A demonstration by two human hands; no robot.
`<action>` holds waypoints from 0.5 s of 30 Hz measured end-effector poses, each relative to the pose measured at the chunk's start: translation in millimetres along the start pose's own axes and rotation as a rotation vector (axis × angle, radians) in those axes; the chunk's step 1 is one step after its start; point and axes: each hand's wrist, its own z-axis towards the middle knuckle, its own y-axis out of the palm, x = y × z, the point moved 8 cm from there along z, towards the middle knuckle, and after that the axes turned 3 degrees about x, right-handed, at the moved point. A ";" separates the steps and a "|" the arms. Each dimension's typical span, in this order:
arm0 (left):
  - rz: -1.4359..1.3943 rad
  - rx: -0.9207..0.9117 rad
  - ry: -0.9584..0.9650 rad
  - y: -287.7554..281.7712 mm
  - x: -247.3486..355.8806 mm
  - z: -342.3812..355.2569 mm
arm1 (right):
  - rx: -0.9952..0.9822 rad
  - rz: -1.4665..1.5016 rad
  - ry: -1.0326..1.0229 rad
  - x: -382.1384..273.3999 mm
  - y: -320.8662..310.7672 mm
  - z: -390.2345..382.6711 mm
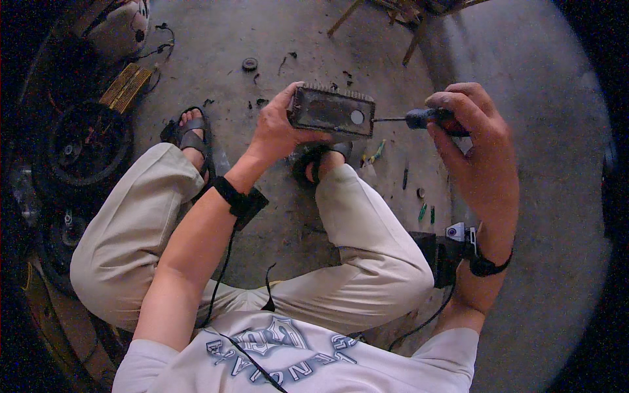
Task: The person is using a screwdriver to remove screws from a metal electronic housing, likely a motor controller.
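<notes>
My left hand [272,131] grips the left end of a dark, dirty rectangular box [324,111] with a ridged, finned upper edge and a round pale spot near its right end. The box is held up in front of me, above the floor. In my right hand [481,134] is a screwdriver [417,118] with a dark handle, pinched between thumb and fingers. Its thin shaft points left, and the tip meets the right end of the box. Whether a screw sits under the tip is too small to tell.
Around my sandalled feet the concrete floor [275,242] carries scattered dark bits, a small black ring [249,64] and small green pieces [422,211]. A dark wheel-like part [85,141] and a yellow slatted piece [126,86] lie at left. Wooden legs [413,46] stand at the far right.
</notes>
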 end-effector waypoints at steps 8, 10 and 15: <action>0.054 0.022 0.024 -2.7 4.0 -0.2 | 0.040 -0.133 0.104 8.8 -4.9 -2.8; 0.061 0.021 0.030 -2.1 2.3 0.4 | 0.036 -0.090 0.062 7.1 -5.8 -1.5; 0.154 0.049 0.065 -4.1 2.3 0.9 | 0.042 -0.108 -0.005 1.6 -5.6 -5.4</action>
